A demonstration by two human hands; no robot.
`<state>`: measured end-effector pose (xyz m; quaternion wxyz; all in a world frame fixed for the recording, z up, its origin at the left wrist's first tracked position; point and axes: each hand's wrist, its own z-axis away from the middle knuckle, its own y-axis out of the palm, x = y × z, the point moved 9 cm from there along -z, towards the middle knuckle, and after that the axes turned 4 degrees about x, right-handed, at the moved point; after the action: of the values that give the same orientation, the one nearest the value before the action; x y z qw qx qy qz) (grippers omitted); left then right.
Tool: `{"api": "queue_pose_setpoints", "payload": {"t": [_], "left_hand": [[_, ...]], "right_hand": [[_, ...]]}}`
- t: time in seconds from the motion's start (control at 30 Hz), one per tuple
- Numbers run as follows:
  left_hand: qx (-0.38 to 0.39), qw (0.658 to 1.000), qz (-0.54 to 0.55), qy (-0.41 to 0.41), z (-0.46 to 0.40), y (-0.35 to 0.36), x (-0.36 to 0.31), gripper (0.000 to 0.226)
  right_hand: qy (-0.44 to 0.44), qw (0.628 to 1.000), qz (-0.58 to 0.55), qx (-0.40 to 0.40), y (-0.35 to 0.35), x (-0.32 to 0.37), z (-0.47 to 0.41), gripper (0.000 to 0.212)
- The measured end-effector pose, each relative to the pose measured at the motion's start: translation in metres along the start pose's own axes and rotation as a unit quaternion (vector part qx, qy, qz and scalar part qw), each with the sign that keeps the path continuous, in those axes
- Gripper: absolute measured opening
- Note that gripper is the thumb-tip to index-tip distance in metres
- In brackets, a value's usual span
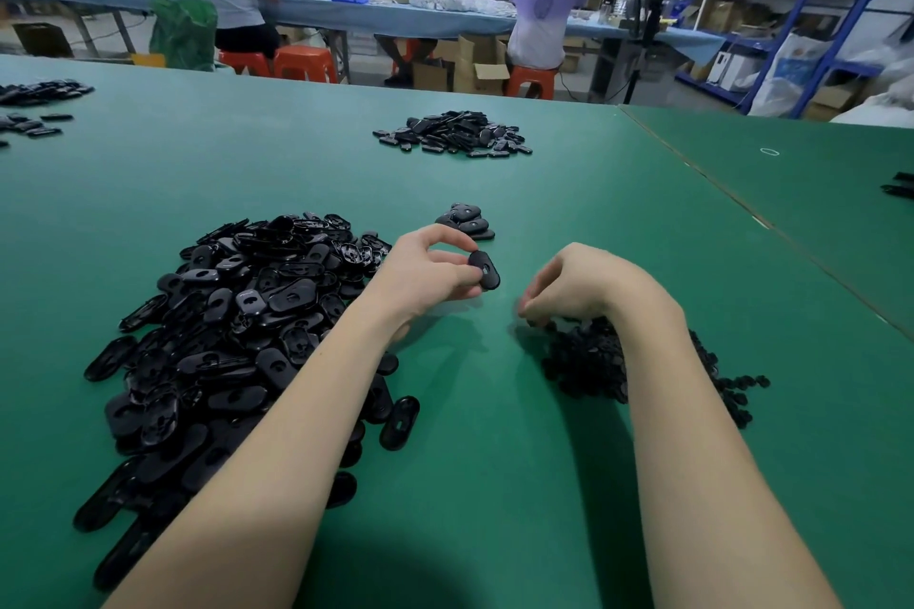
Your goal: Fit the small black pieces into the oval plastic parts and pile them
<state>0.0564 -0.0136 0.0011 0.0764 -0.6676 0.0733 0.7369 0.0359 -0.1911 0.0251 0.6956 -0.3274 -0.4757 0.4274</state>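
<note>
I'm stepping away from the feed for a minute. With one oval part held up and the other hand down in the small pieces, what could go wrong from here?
1. The left hand only pinches the oval part at one end, above bare table; pressing a piece in could knock it loose.
2. The right hand digs in the heap of small black pieces, possibly lifting several or scattering them.
3. The finished stack sits just beyond the left hand and could be toppled.

left hand (425,274) pinching oval part (484,270), right hand (578,284) on small pieces (588,361)
</note>
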Motion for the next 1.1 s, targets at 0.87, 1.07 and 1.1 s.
{"api": "queue_pose_setpoints", "payload": {"t": [0.87, 1.07, 1.1], "left_hand": [[-0.022, 0.987, 0.003, 0.160, 0.010, -0.001, -0.037, 0.022], [-0.026, 0.985, -0.029, 0.169, 0.010, -0.002, -0.038, 0.021], [-0.027, 0.985, -0.032, 0.169, 0.009, -0.003, -0.038, 0.021]], "right_hand": [[-0.073, 0.883, -0.457, -0.080, -0.003, 0.006, -0.017, 0.006], [-0.077, 0.885, -0.453, -0.077, -0.002, 0.009, -0.015, 0.009], [-0.077, 0.884, -0.454, -0.077, -0.002, 0.009, -0.014, 0.009]]}}
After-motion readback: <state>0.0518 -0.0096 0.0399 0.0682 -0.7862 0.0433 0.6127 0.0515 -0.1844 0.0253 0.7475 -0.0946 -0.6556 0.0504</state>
